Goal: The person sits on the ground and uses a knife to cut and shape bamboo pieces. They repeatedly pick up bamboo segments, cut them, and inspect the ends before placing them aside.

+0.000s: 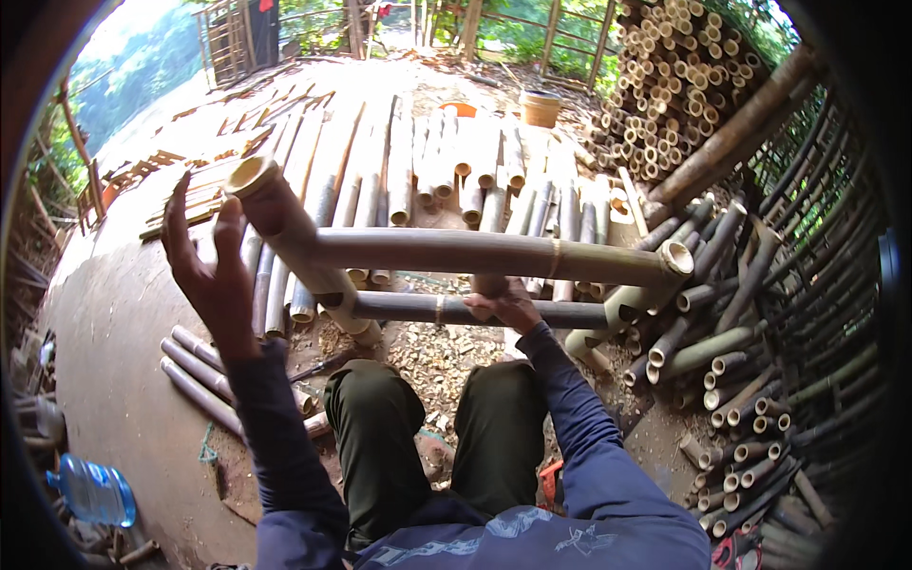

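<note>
A bamboo frame (427, 249) hangs in front of me, above my knees. Two long crossbars join a thick post on the left to another on the right. My left hand (214, 271) is raised beside the upper end of the left post (309, 249), fingers spread and apart, gripping nothing. My right hand (511, 306) is closed at the middle of the lower crossbar (399, 307). Just above those fingers shows a short brown rounded piece (489, 284), partly behind the upper crossbar; what it is I cannot make out.
Bamboo poles (399, 180) lie in rows ahead. Cut tubes are stacked at the far right (665, 85) and heaped at right (746, 446). Wood chips (432, 370) cover the ground before my knees. Several short tubes (204, 380) and a blue plastic bottle (95, 491) lie at left.
</note>
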Demonstrator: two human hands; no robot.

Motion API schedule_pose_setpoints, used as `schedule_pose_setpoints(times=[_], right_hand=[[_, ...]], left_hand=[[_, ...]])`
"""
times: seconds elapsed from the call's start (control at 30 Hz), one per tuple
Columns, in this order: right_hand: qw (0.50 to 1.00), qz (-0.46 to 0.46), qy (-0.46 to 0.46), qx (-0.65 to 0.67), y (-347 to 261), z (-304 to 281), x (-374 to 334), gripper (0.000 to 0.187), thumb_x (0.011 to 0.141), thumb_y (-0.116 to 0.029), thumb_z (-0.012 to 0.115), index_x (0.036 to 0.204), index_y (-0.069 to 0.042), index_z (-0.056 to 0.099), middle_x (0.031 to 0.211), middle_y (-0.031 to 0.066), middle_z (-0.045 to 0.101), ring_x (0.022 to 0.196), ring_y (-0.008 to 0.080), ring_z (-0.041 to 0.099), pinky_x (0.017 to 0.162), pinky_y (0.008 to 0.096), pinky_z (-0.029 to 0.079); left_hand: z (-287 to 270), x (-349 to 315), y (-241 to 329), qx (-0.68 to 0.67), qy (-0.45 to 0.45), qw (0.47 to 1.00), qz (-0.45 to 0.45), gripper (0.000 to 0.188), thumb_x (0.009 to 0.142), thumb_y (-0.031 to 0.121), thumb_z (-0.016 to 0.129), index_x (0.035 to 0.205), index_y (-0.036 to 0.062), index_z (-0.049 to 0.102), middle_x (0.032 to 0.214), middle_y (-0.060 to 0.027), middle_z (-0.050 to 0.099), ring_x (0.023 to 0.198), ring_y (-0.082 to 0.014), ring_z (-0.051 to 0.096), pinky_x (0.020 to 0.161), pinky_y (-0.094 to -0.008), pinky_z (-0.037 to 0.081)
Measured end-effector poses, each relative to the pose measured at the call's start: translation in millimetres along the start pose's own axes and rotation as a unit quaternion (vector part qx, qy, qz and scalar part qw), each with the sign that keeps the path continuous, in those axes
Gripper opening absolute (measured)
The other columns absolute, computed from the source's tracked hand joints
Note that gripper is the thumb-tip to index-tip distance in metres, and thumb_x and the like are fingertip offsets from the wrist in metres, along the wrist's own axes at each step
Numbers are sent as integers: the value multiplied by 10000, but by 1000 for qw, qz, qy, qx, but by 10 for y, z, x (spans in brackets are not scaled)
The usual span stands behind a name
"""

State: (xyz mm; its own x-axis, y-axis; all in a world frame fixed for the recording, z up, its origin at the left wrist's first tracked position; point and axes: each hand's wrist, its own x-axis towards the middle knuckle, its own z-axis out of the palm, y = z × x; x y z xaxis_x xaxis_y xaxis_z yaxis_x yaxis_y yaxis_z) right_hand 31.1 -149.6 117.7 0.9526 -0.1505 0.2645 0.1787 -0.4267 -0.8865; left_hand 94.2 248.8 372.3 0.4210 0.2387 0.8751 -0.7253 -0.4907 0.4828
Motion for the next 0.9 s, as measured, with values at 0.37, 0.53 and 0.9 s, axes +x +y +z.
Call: schedule_pose_setpoints(times=[0.37, 0.53, 0.9], right_hand=[[908, -80, 389, -137, -1927, -818, -2325, 444, 990, -249, 577, 1296, 67, 643, 1094, 185, 737, 1083, 246, 684, 993, 407, 519], [814, 28, 475, -332, -1869, -1571, -2230, 638, 1040, -383, 470, 1502, 57, 495, 1442, 226, 573, 1381, 350, 503, 1165, 473, 379], [773, 98, 441, -445, -1552, -1610, -2260, 359, 1033, -237, 579, 1217, 65, 645, 1157, 177, 671, 1098, 320, 630, 1028, 422, 460]], left_hand=[[-845, -19, -209, 90, -261, 955, -112, 651, 850, 161, 755, 1447, -35, 584, 1388, -186, 619, 1307, -272, 574, 1138, -408, 433], [-1303, -315, -298, 72, -216, 966, -122, 721, 760, 252, 716, 1388, -80, 595, 1400, -184, 589, 1365, -304, 519, 1200, -435, 328], [-1443, -509, -322, 113, -197, 968, -110, 845, 775, 415, 720, 1432, -90, 558, 1406, -188, 587, 1367, -312, 506, 1184, -445, 344]])
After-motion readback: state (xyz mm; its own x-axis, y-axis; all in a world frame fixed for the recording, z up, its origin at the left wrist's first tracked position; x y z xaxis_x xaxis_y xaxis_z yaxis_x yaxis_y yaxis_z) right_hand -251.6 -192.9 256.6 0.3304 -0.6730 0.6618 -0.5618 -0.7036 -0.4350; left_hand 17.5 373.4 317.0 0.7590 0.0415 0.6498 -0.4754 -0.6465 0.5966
